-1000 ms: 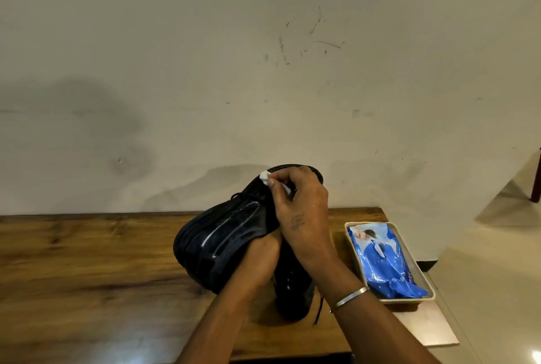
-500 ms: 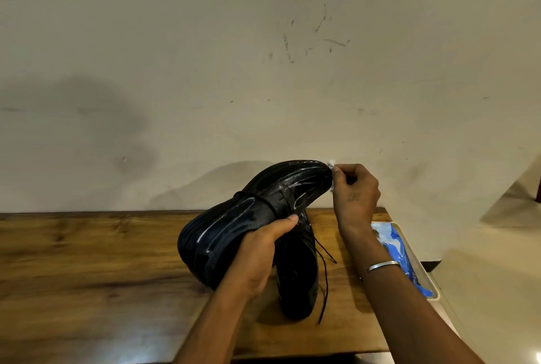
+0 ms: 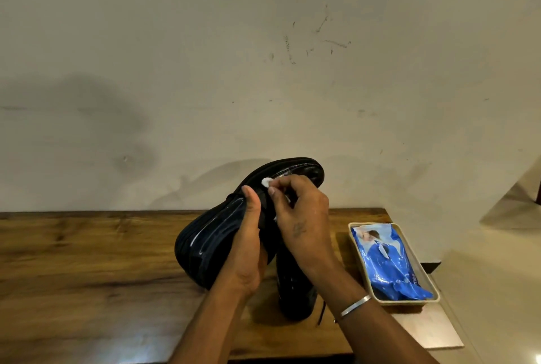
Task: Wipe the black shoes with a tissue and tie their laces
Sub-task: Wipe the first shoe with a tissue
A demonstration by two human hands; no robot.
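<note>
The black shoe (image 3: 205, 246) is glossy, its ribbed sole turned left and its toe tilted up. My left hand (image 3: 248, 249) grips it above the worktop (image 3: 87, 261). My right hand (image 3: 301, 217) pinches a small white tissue (image 3: 266, 181) against its upper. The other shoe (image 3: 295, 284) stands on the worktop below, near a tray (image 3: 358, 252) holding a blue packet (image 3: 386, 264).

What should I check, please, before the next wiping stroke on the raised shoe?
1. Left hand grips the raised shoe: ok.
2. Right hand pinches the tissue against the shoe's upper: ok.
3. Tissue clean enough to use: cannot tell.
4. Second shoe stands on the table: ok.
5. Laces tied: not ok, one lace trails loose.
6. Blue tissue pack lies in the tray beside the right arm: ok.
</note>
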